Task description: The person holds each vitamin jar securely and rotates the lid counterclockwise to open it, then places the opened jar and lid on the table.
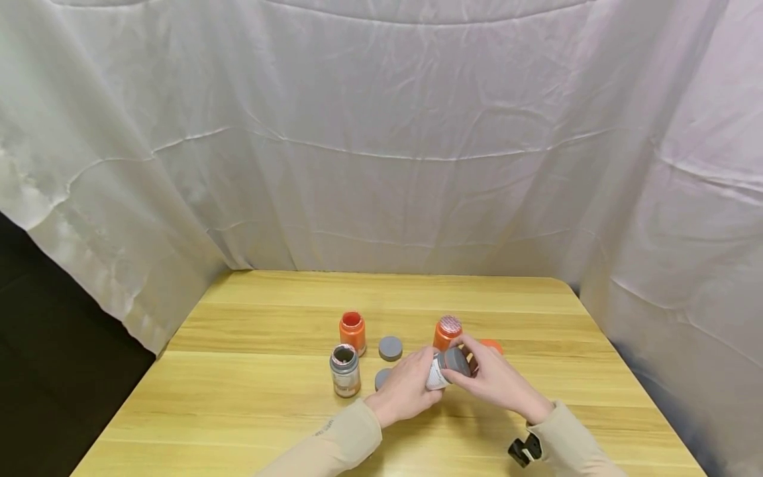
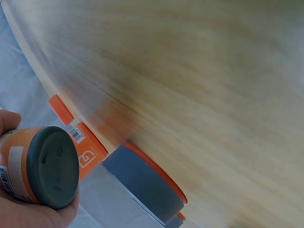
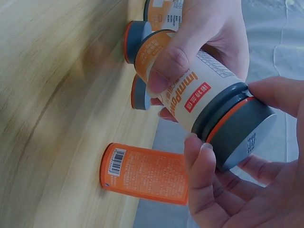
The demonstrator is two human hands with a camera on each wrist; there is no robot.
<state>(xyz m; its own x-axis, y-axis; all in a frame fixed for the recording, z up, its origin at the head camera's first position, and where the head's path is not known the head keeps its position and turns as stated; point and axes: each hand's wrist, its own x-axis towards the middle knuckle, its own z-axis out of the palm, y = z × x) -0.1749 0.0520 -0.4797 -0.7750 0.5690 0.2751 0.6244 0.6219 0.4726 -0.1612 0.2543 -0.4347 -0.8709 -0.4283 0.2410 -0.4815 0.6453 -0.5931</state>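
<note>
A white, orange and grey supplement bottle is tilted between the two hands, its mouth end toward the right. My left hand grips its body, with the thumb across the label. Fingers and thumb of my right hand pinch the grey cap at the bottle's top. An orange ring shows between cap and neck; whether the cap is threaded on, I cannot tell. Just beyond the hands stands an orange bottle with a silvery seal over its mouth. An orange cap lies behind the right hand, partly hidden.
To the left, an uncapped orange bottle stands behind an uncapped grey-and-white bottle. Two grey caps lie on the wooden table: a farther cap and a nearer cap partly covered by the left hand. Pale curtains surround the table.
</note>
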